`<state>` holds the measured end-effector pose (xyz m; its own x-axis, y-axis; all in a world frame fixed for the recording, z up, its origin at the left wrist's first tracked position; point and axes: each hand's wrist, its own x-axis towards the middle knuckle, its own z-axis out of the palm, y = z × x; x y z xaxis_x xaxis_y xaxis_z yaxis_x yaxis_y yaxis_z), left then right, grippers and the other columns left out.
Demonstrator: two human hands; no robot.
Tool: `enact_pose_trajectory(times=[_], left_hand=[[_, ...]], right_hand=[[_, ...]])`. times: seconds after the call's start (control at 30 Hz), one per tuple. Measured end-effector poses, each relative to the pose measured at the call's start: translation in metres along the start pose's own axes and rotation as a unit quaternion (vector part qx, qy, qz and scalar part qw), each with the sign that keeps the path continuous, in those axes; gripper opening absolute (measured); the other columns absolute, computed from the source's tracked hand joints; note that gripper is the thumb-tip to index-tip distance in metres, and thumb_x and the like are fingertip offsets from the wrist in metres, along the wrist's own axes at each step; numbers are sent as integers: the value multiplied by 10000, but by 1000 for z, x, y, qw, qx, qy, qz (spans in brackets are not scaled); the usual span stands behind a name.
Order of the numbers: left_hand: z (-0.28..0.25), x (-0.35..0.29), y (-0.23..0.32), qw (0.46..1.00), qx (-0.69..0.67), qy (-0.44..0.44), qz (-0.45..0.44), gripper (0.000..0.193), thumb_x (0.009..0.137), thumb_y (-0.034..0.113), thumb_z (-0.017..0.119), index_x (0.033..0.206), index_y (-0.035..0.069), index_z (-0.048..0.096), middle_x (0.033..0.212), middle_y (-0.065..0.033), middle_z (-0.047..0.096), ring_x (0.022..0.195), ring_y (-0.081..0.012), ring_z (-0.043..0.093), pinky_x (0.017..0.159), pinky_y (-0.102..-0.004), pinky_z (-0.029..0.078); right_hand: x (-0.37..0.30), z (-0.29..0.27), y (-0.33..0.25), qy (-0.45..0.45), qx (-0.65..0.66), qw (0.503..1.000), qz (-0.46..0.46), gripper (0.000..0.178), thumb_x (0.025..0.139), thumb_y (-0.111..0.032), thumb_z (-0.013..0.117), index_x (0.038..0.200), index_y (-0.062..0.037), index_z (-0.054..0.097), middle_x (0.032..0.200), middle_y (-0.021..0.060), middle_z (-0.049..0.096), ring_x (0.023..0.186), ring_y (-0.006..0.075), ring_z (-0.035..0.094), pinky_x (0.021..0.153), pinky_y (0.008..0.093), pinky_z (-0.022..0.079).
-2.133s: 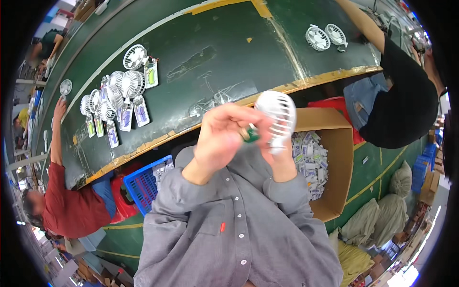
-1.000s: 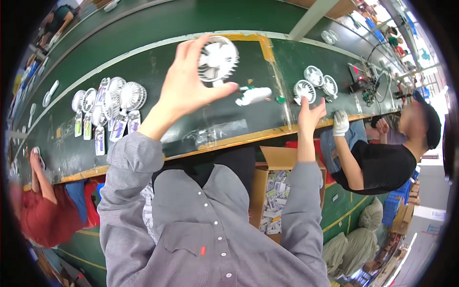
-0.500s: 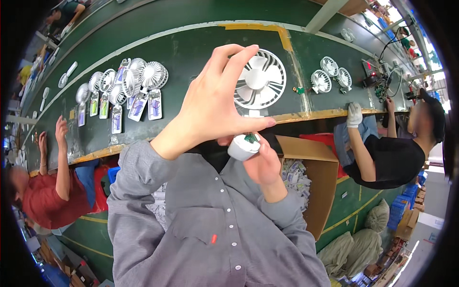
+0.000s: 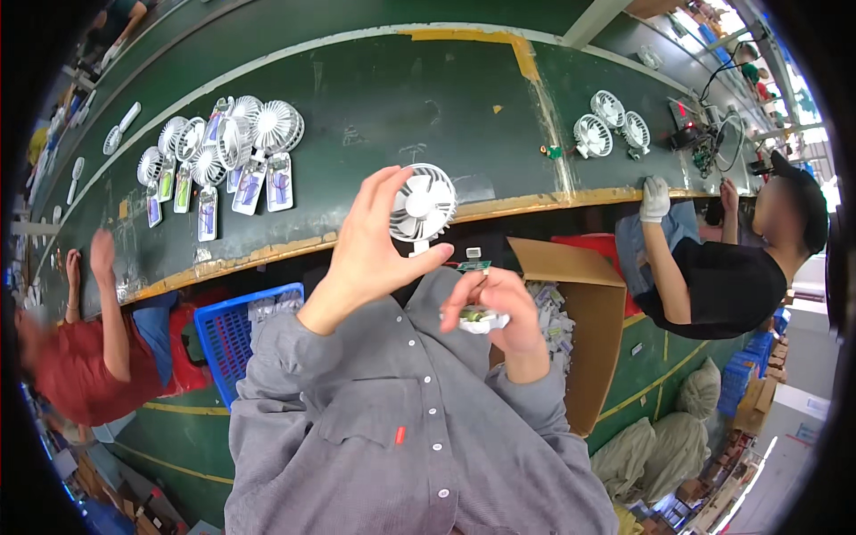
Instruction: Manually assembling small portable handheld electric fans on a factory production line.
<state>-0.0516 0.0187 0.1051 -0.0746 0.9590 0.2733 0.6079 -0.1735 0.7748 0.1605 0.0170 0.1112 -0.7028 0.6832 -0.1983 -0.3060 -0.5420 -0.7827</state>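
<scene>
My left hand [image 4: 364, 245] grips a white handheld fan [image 4: 423, 205] by the side of its round grille, fingers behind the rim and thumb low near its neck. Close to the fan's neck, a small green circuit board [image 4: 473, 266] stands out just above my right fingers, with thin wires by it. My right hand [image 4: 510, 312] is curled round a white plastic handle shell [image 4: 477, 323], seen nearly end-on, with something greenish inside. How the board joins the shell or the fan is hidden by the fingers.
White fans [image 4: 214, 152] with open handles lie piled on the green bench [image 4: 357, 107]. Several fan heads [image 4: 608, 125] sit farther right. A blue crate [image 4: 234, 339] and a cardboard box [image 4: 580, 348] of small parts flank me. Co-workers sit on both sides, one wearing a white glove [image 4: 655, 198].
The fan in my left hand has come down and toward my body, looking smaller. My right hand has turned the white piece, showing its side and the board. The blue crate has come more into view.
</scene>
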Motion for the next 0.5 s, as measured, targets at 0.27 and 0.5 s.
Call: enact_pose_trajectory(times=[0.27,0.5], left_hand=[[23,-16,26,941,-260,-140,164,377,720,-17,645,1093,36,651,1112,-137,632,1020,-303,628,849,-364,526],[31,-19,33,935,-279,-153,154,320,679,-47,659,984,39,702,1016,-96,673,865,-247,668,730,-322,542]], right_hand=[[-6,-17,-25,-37,-114,991,54,385,924,-206,427,752,52,655,692,152,670,670,212,668,650,282,485],[-20,-14,-25,-37,-115,988,94,361,907,-157,450,693,48,657,618,116,641,563,207,647,570,284,470]])
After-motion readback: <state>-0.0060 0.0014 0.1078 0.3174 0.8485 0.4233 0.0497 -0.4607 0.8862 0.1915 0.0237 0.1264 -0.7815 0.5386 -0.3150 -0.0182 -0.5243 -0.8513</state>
